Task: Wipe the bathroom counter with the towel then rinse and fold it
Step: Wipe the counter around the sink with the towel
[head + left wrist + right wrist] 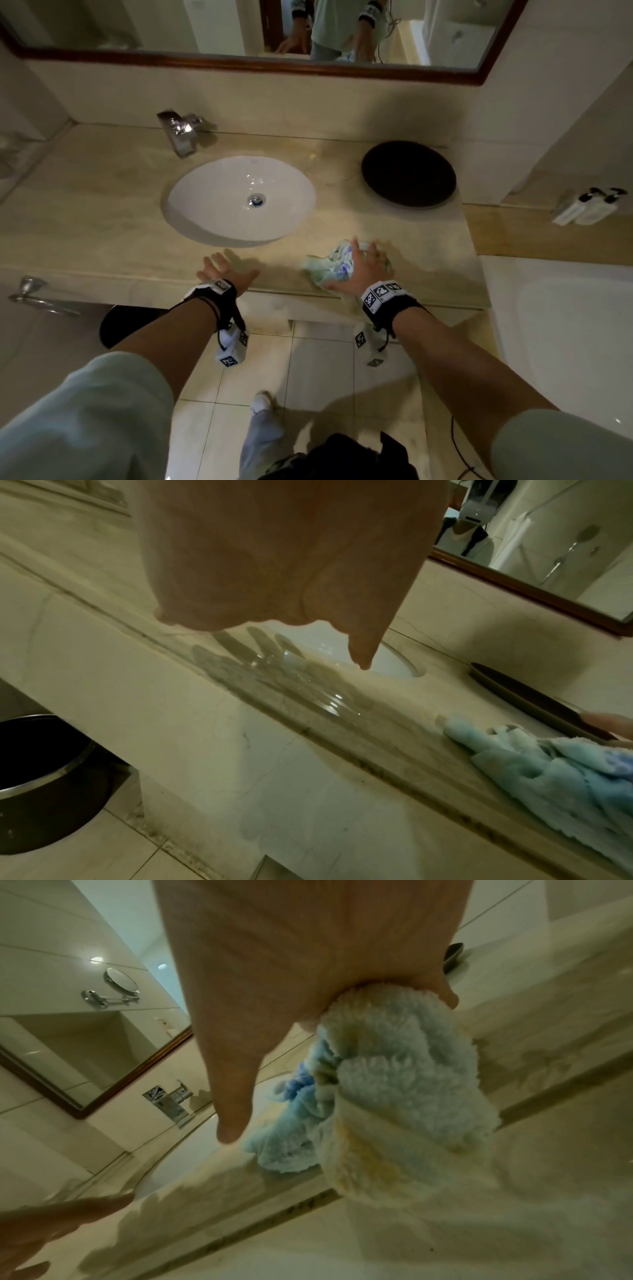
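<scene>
A crumpled pale blue and cream towel (329, 269) (548, 772) (404, 1091) lies on the beige marble counter (102, 219) near its front edge, right of the white oval sink (212, 205). My right hand (363, 270) (308, 961) lies on top of the towel with fingers spread, pressing it onto the counter; the towel bulges out from under the palm. My left hand (224, 272) (291, 561) rests flat and empty on the counter's front edge just before the sink, fingers straight.
A chrome faucet (183, 133) (167, 1099) stands behind the sink at its left. A round black tray (407, 173) (514, 693) sits at the back right. A dark bin (126, 325) (37, 777) stands under the counter. A white bathtub (565, 325) is at right.
</scene>
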### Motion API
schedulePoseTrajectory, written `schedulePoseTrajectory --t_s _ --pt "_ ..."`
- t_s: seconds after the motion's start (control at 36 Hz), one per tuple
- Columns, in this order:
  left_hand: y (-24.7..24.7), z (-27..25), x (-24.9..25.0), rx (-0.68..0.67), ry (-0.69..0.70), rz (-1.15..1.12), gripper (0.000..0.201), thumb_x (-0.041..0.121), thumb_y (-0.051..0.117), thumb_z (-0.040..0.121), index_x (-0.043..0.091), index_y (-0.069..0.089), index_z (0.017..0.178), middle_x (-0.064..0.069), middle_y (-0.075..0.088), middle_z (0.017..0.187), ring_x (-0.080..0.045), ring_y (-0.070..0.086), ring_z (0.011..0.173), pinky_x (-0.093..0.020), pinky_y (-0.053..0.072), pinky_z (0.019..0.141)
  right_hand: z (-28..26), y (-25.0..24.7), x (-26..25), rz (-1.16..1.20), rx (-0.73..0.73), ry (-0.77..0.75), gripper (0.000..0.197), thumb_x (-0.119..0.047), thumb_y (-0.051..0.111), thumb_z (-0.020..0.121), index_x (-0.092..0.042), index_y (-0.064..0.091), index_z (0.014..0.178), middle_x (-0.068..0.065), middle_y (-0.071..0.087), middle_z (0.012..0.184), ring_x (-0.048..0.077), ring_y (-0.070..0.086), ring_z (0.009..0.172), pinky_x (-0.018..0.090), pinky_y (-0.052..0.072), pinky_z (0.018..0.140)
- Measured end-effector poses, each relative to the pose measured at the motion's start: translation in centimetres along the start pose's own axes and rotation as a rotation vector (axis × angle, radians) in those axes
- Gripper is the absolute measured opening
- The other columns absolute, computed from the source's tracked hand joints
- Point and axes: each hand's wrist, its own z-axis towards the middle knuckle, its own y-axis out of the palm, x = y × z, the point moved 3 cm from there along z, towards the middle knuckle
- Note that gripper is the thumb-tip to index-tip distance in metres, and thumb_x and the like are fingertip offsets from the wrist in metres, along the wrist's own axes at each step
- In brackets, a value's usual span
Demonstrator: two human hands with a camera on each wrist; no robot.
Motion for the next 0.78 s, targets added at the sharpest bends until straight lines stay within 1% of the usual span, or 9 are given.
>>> schedulePoseTrajectory --t_s 0.08,0.14,0.25,0.31,0.39,0.42,0.53,0.69,0.78 --pt "0.2 0.4 0.9 0.027 -0.036 0.028 0.121 0.079 0.050 0.073 0.010 -0.012 0.151 -0.014 -0.013 0.158 -0.038 -0.008 0.145 -0.048 0.001 0.118 0.6 0.6 0.0 -0.077 0.016 -0.036 0.123 -0.081 0.063 0.059 -0.037 -0.008 0.149 0.010 -0.008 0.159 0.037 0.001 0.146 0.054 0.013 0.117" --pt "0.2 0.7 1.4 0.008 -0.046 0.070 0.124 0.082 0.047 0.071 0.008 -0.014 0.149 -0.015 -0.016 0.157 -0.038 -0.010 0.145 -0.048 0.000 0.118 1.2 1.0 0.1 -0.104 0.016 -0.039 0.106 -0.076 0.061 0.065 -0.039 0.004 0.147 0.009 -0.008 0.158 0.038 0.003 0.145 0.055 0.019 0.114" --pt "-0.4 2.5 1.7 -0.048 -0.053 0.154 0.134 0.093 0.039 0.060 0.010 -0.017 0.149 -0.014 -0.019 0.157 -0.040 -0.007 0.145 -0.053 0.004 0.117 2.2 0.5 -0.4 -0.117 -0.127 -0.011 0.104 -0.073 0.062 0.070 -0.040 0.003 0.149 0.009 -0.022 0.157 0.038 -0.012 0.145 0.060 0.008 0.115" --pt "-0.6 4.1 1.4 -0.062 -0.066 0.180 0.143 0.099 0.036 0.050 0.010 -0.018 0.149 -0.015 -0.019 0.157 -0.040 -0.007 0.144 -0.056 0.006 0.116 2.9 -0.1 -0.7 -0.107 -0.141 0.005 0.106 -0.071 0.065 0.069 -0.039 0.003 0.150 0.011 -0.021 0.157 0.039 -0.013 0.145 0.063 0.007 0.113" --pt "-0.4 6.8 1.0 -0.063 -0.107 0.204 0.162 0.106 0.024 0.021 0.015 -0.014 0.150 -0.018 -0.019 0.156 -0.042 -0.011 0.143 -0.062 0.003 0.113 4.6 -0.8 -1.0 -0.079 -0.096 0.026 0.101 -0.069 0.068 0.069 -0.039 0.011 0.147 0.012 -0.016 0.158 0.041 -0.009 0.145 0.064 0.010 0.112" --pt "-0.7 6.3 1.2 -0.065 -0.125 0.216 0.164 0.105 0.027 0.021 0.014 -0.015 0.150 -0.018 -0.019 0.156 -0.043 -0.011 0.143 -0.061 0.002 0.113 5.2 -1.1 -1.1 -0.081 -0.095 0.033 0.101 -0.069 0.067 0.069 -0.039 0.011 0.147 0.012 -0.016 0.158 0.041 -0.009 0.145 0.064 0.011 0.112" --pt "-1.3 2.9 1.7 -0.100 -0.151 0.196 0.138 0.086 0.055 0.060 0.009 -0.018 0.148 -0.014 -0.019 0.157 -0.038 -0.009 0.144 -0.051 0.006 0.117 7.6 -2.4 -1.3 -0.070 -0.118 0.055 0.101 -0.067 0.066 0.072 -0.038 0.008 0.149 0.010 -0.017 0.158 0.039 -0.009 0.145 0.065 0.013 0.111" --pt "0.1 4.5 0.0 -0.130 -0.109 0.150 0.144 0.093 0.050 0.051 0.017 -0.025 0.147 -0.009 -0.029 0.154 -0.037 -0.021 0.142 -0.056 -0.002 0.116 10.8 -4.8 -2.2 -0.100 -0.073 0.042 0.101 -0.074 0.070 0.060 -0.039 0.024 0.143 0.014 -0.002 0.157 0.045 0.009 0.143 0.064 0.023 0.109" --pt "-0.1 5.0 0.3 -0.152 -0.111 0.169 0.147 0.096 0.048 0.047 0.017 -0.027 0.145 -0.009 -0.031 0.154 -0.037 -0.022 0.142 -0.057 -0.001 0.116 13.0 -5.4 -2.9 -0.162 -0.042 0.032 0.118 -0.090 0.054 0.042 -0.034 0.026 0.142 0.016 0.014 0.155 0.044 0.019 0.140 0.061 0.025 0.109"
